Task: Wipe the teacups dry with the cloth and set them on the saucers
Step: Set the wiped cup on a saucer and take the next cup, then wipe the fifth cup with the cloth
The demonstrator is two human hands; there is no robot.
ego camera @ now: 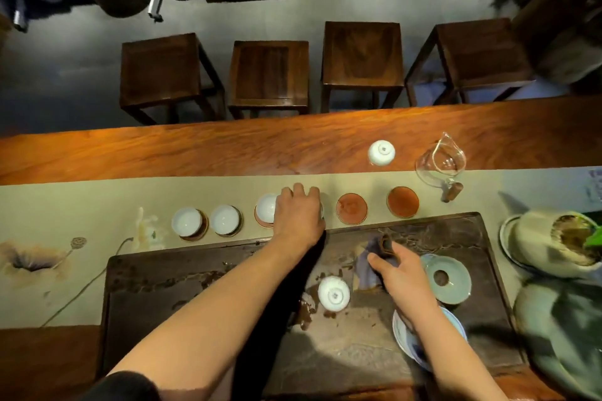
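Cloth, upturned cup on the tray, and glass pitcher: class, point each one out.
cloth (366,270), head view, on its bluish fold left of the right hand
upturned cup (334,294), head view, on its base
glass pitcher (440,161), head view, on its clear wall

The bare left arm is stretched forward, and the left hand (298,213) is held palm down with fingers curled over. The right hand (399,272) is kept nearer the body, fingers closed in a pinch, wrist bent leftward.
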